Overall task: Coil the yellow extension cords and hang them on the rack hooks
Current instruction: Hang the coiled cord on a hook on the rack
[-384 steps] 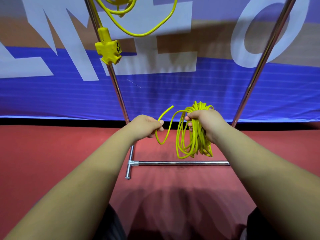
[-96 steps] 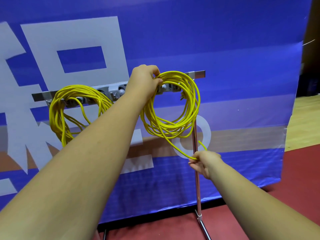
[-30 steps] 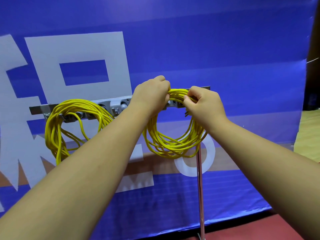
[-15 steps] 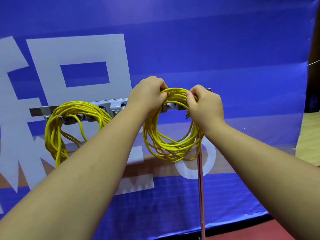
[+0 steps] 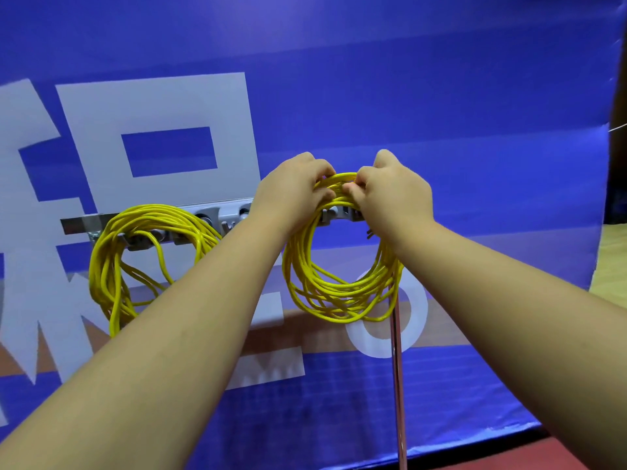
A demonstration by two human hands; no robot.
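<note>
Seating the yellow cord coil (image 5: 339, 293) on the right end of the rack (image 5: 224, 213).
Both the left hand (image 5: 291, 193) and the right hand (image 5: 395, 198) pinch the top of the coil's strands, fingers curled round them, right at the metal bar. Best to gather every loop over one hook (image 5: 326, 216) before letting go, so none slips off. The other coil (image 5: 112, 266) hangs at the left end. A thin pole (image 5: 397, 385) stands before a blue banner (image 5: 441, 96), with red floor (image 5: 559, 457) below.
</note>
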